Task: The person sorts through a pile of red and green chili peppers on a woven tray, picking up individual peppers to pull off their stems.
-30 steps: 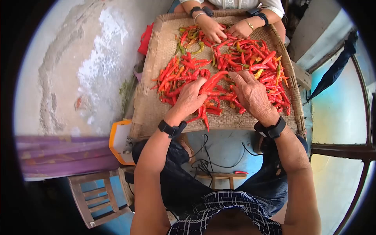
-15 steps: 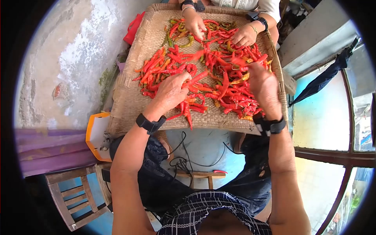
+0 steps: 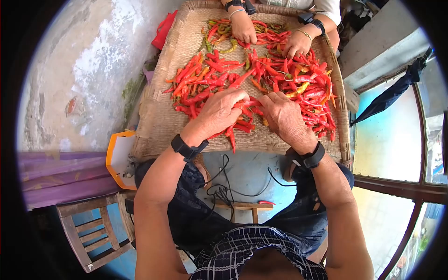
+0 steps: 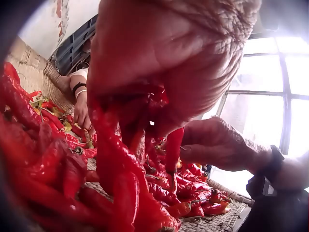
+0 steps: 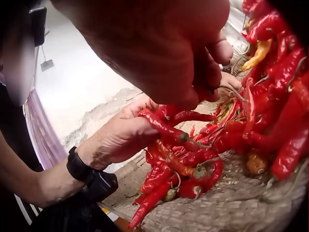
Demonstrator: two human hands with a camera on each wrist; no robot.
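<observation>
Red chili peppers [image 3: 189, 77] lie heaped on a large woven tray [image 3: 151, 114], with a wider pile of chili peppers [image 3: 317, 88] to the right. My left hand [image 3: 219, 109] grips several chili peppers [image 5: 161, 124] near the tray's front. One long pepper [image 3: 242, 79] sticks up past its fingers. Close beside it, my right hand [image 3: 283, 114] bends its fingers over the gap between the two heaps. In the right wrist view those fingers pinch a chili pepper, mostly hidden, whose thin stem [image 5: 236, 93] pokes out.
Across the tray, another person's hands [image 3: 298, 43] handle peppers near the far edge. A red bag [image 3: 164, 31] is by the wall at left, and an orange-rimmed box [image 3: 111, 161] stands below. Black cable [image 3: 228, 189] and a small wooden stool [image 3: 247, 205] are between my legs.
My right hand swung out over the right pile half a second ago and is now back beside the left hand. The left hand keeps its peppers. The other person's hands shifted slightly.
</observation>
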